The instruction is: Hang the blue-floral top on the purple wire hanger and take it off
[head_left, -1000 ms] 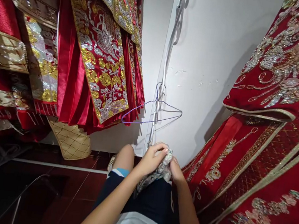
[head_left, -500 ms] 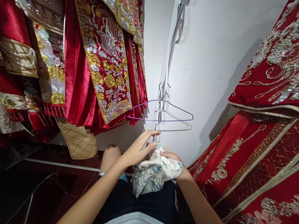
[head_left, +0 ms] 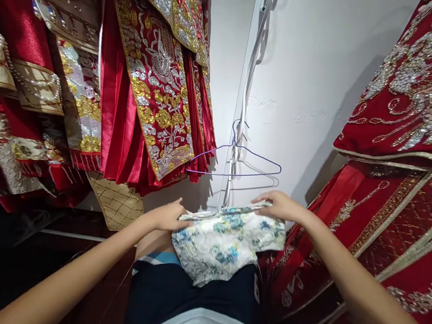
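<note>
A white cloth garment with a blue and green floral print (head_left: 222, 243) is spread between my hands above my lap; whether it is shorts or a top I cannot tell. My left hand (head_left: 169, 215) has its fingers closed on the garment's upper left edge. At the upper right edge, my right hand (head_left: 275, 205) grips the fabric, its fingertips partly hidden behind it. Just beyond the garment hangs a thin purple wire hanger (head_left: 235, 160) with nothing on it.
Red embroidered garments with gold and silver work (head_left: 158, 88) hang at the left. More red beaded garments (head_left: 409, 106) hang close on the right. A white metal rail (head_left: 251, 72) runs along the white wall (head_left: 310, 53) ahead. A tan quilted cloth (head_left: 117, 205) hangs low at left.
My hands have moved apart, the left one leftward and the right one rightward and up. The floral garment, bunched up before, is now stretched out wide between them.
</note>
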The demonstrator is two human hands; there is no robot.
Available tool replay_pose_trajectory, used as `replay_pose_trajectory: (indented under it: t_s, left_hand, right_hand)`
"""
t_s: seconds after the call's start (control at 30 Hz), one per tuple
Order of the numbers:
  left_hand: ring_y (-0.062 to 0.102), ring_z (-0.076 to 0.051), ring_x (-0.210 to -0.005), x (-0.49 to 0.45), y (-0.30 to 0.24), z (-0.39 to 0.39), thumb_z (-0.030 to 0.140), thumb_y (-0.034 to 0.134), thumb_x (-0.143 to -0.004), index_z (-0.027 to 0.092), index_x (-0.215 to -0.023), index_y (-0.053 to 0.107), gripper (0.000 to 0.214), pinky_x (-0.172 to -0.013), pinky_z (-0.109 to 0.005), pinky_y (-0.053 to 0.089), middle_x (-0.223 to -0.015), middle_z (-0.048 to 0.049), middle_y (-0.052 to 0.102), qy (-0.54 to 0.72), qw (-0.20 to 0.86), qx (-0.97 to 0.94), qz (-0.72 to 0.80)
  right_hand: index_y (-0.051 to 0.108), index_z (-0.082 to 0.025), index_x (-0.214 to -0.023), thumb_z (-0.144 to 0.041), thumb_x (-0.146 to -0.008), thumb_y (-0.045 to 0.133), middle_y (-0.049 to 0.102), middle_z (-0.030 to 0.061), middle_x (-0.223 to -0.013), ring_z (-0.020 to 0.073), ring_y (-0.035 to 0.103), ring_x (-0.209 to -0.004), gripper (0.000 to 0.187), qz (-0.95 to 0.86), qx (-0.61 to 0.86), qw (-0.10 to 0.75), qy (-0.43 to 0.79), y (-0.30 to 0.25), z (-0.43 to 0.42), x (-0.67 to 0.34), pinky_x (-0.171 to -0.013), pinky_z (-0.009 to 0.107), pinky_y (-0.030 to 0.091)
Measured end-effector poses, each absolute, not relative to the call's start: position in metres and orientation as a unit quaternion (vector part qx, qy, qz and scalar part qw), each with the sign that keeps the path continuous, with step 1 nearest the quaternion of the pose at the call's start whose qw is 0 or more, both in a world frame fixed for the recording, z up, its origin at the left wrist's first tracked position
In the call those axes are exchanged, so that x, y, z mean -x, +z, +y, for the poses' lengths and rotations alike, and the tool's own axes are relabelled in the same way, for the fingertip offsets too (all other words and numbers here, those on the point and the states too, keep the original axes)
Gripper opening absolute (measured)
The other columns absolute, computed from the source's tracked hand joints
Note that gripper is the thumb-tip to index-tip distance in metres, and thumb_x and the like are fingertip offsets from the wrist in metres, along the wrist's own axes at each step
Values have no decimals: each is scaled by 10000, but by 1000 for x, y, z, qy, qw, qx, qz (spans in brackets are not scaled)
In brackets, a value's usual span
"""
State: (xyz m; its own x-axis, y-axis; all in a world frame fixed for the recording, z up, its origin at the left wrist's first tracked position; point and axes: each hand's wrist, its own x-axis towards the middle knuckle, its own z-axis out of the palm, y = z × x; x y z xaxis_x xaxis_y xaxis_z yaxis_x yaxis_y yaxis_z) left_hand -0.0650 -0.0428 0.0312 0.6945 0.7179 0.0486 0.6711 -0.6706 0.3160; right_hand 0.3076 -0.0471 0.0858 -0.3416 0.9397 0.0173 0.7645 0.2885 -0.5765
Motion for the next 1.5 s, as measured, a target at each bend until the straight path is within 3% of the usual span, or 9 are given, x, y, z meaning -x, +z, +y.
replay_pose_trajectory:
  t_s: [0.13, 0.23, 0.4, 0.6, 0.8, 1.0, 1.2, 1.4, 1.5]
  left_hand:
    - [681, -249, -836, 86, 56, -25, 484, 456, -943, 194, -854, 705, 393, -947, -380, 469, -911, -82, 746, 143, 68, -890, 427]
    - [673, -265, -903, 85, 65, -17, 514, 393, -967, 173, -765, 688, 494, -830, -331, 487, -1003, -130, 739, 195, 44, -873, 444]
    - [628, -227, -744, 81, 65, -7, 497, 506, -874, 164, -697, 657, 406, -692, -298, 453, -818, -97, 712, 234, 54, -839, 488]
    - [532, -194, -550, 69, 79, 8, 468, 541, -767, 156, -695, 661, 342, -554, -287, 391, -574, -37, 608, 229, 131, -809, 526]
    - [619, -237, -888, 48, 105, 37, 383, 364, -831, 164, -911, 657, 374, -795, -310, 485, -929, -85, 710, 295, 107, -800, 510]
    - [591, -230, -641, 52, 93, 54, 341, 521, -704, 197, -555, 565, 212, -660, -308, 477, -629, -76, 651, 226, 125, -795, 549]
    - [613, -281, -1051, 36, 89, 52, 351, 274, -939, 147, -965, 621, 404, -942, -386, 458, -1123, -171, 687, 344, 63, -778, 522]
    - [630, -211, -909, 1, 106, 56, 229, 387, -894, 169, -1163, 572, 332, -832, -308, 461, -1035, -82, 699, 472, 67, -767, 429]
    - [608, -209, -782, -2, 112, 52, 230, 414, -871, 182, -1069, 654, 314, -712, -285, 417, -873, -48, 703, 475, 27, -752, 456]
  right_hand:
    - [631, -154, -1375, -222, -749, 638, 715, 125, -1212, 279, 653, -1047, 630, -764, 548, 331, 81, 83, 1, -297, -916, 359, 487]
    - [570, -173, -1432, -114, -734, 548, 692, 117, -1282, 277, 641, -1107, 701, -750, 570, 334, 20, 79, 26, -277, -899, 330, 479]
    - [744, -189, -991, -123, -722, 513, 761, 93, -973, 252, 655, -902, 361, -754, 581, 307, 27, 71, 38, -268, -695, 265, 427]
    - [592, -200, -706, -120, -656, 481, 648, 32, -718, 191, 553, -702, 145, -757, 570, 316, 44, 76, 18, -294, -613, 249, 331]
    - [521, -200, -647, -161, -647, 448, 539, -15, -608, 151, 491, -604, 83, -753, 555, 339, 94, 78, 17, -296, -568, 238, 313]
    - [527, -197, -620, -222, -648, 453, 481, -26, -576, 142, 442, -586, 83, -737, 548, 372, 135, 70, 20, -291, -544, 238, 300]
    - [528, -196, -604, -322, -699, 480, 428, -31, -540, 130, 381, -543, 165, -717, 547, 393, 179, 66, 21, -284, -515, 244, 282]
    - [644, -180, -737, -321, -709, 494, 499, -19, -586, 143, 426, -556, 208, -721, 535, 397, 189, 66, 16, -288, -538, 249, 334]
    - [654, -169, -1184, -203, -655, 516, 604, 1, -723, 176, 527, -650, 548, -711, 534, 437, 136, 67, 12, -303, -628, 263, 405]
